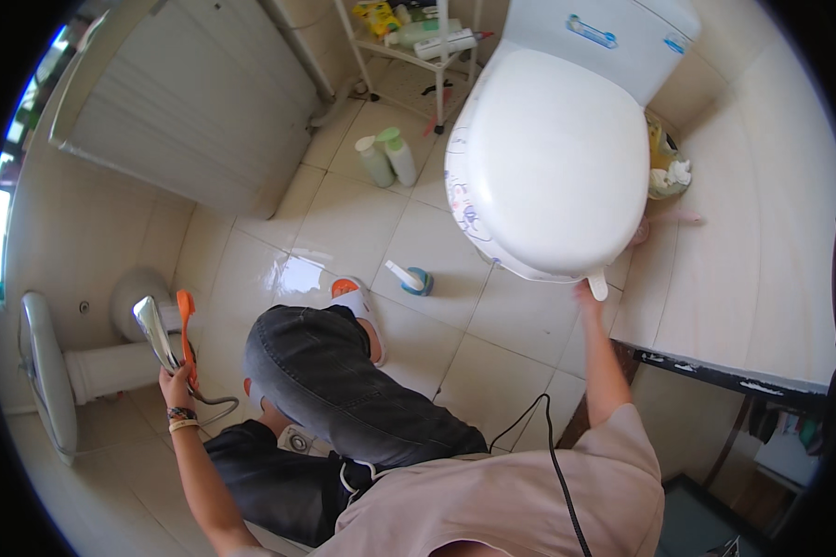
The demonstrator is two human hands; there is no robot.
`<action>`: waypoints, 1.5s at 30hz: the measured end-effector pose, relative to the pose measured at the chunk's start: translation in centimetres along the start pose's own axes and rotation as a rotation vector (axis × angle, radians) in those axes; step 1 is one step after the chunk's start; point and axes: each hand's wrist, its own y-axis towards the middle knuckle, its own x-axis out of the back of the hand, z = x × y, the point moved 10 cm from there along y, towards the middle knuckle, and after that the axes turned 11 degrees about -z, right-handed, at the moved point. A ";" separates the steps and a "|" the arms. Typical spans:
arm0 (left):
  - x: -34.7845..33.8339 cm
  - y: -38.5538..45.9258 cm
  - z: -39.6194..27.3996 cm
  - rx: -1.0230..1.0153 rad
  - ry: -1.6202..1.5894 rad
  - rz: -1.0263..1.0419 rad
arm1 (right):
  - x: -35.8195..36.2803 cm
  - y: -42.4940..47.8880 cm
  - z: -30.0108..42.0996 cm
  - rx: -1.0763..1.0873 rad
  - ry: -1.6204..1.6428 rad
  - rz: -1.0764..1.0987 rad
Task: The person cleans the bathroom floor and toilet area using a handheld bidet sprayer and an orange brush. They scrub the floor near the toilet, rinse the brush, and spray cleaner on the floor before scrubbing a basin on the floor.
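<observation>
My left hand (175,386) grips a chrome handheld shower head (155,331) together with an orange brush (186,324), both pointing upward. A metal hose (219,411) curls away below that hand. On the right, my right hand (586,296) is at the front edge of the white toilet (557,167), beside a small white tab (598,285) that sticks out there. Its fingers are partly hidden under the rim, so I cannot tell whether they grip anything. The toilet lid is down. Between my hands, a blue bottle with a white nozzle (411,278) stands on the floor.
Two pump-style bottles (386,160) stand on the tiled floor (362,216). Behind them is a white wheeled rack (418,76) with bottles. A waste bin with tissues (669,170) sits right of the toilet. A washing machine (195,104) fills the upper left. A black cord (554,445) crosses my shirt.
</observation>
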 end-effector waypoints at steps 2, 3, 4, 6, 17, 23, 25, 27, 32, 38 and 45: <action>1.3 -0.8 -2.4 -0.030 0.013 -0.010 | -11.7 -9.7 1.4 -0.014 -0.392 0.382; 0.2 -0.1 -2.9 -0.047 0.020 0.013 | -14.8 -12.0 2.7 0.230 -0.374 0.432; 1.0 0.2 -2.8 -0.057 0.043 0.005 | -18.8 -15.1 4.4 0.182 -0.351 0.499; 2.0 0.2 -2.8 -0.050 0.061 0.017 | -25.7 -20.0 10.5 0.200 -0.382 0.595; 0.7 2.8 -2.4 -0.014 0.114 0.043 | -40.8 -22.7 9.7 0.500 -0.628 0.787; 2.2 3.5 -2.0 -0.082 0.096 0.035 | -45.6 -22.1 10.2 0.329 -0.608 0.738; 2.9 3.8 -2.6 -0.095 0.122 0.025 | -48.0 -22.4 10.3 0.364 -0.613 0.772; 3.4 3.6 -2.0 -0.051 0.048 0.015 | -50.4 -23.6 9.7 0.360 -0.618 0.861; 2.9 5.1 -4.5 -0.077 0.035 0.010 | -53.5 -21.3 7.8 0.402 -0.697 0.840; 6.8 4.5 -2.2 -0.016 -0.126 -0.121 | -52.9 -22.6 8.2 0.354 -0.760 0.922; 10.9 3.6 -1.3 0.044 -0.205 -0.245 | -61.8 -21.2 18.9 0.426 -0.685 0.922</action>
